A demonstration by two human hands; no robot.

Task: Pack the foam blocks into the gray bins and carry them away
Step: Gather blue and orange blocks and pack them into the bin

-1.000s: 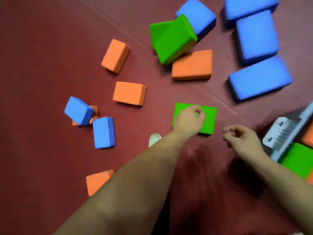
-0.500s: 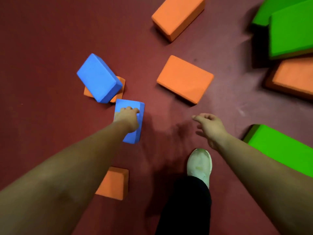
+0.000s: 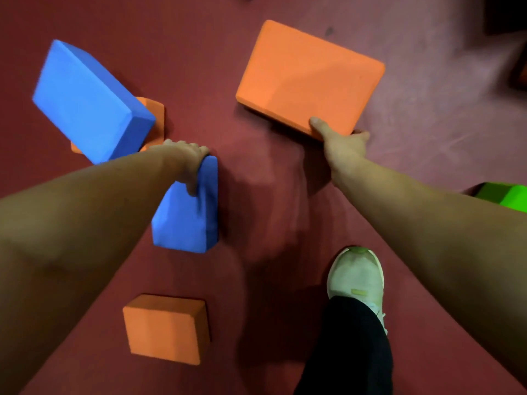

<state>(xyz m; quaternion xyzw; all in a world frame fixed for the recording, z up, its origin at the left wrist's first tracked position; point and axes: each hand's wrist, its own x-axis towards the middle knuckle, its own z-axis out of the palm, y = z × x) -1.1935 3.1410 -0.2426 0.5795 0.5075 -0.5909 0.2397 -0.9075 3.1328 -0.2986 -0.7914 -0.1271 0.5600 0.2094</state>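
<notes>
My left hand [image 3: 186,161] is closed over the top edge of a small blue block [image 3: 188,215]; the fingers curl over the far side and the thumb presses the near face. The block stands on its end on the red floor [image 3: 256,195], and I cannot tell if it is already lifted. My right hand [image 3: 343,143] is half open at the near corner of a large orange block [image 3: 308,78]: the thumb lies on the top face and the other fingers reach around the side. I judge this as a grip just being taken, not a full hold.

Just beyond my left hand a bigger blue block [image 3: 88,101] leans tilted on a flat orange piece [image 3: 155,121], which is mostly hidden under it. Below my left arm lies a small orange block [image 3: 165,329], alone. Far to the right of my right arm a green block [image 3: 507,195] shows only one corner. My shoe [image 3: 356,275] stands between the arms.

All blocks are plain rectangular foam, matte, with slightly rounded edges and a fine grainy skin. They look light and a little soft, so I think one hand is enough for each. The floor looks like a low, dull mat.

No gray bin is in this view, so I cannot say how much is packed. At least six blocks are on the floor, so I judge that much work is left.
</notes>
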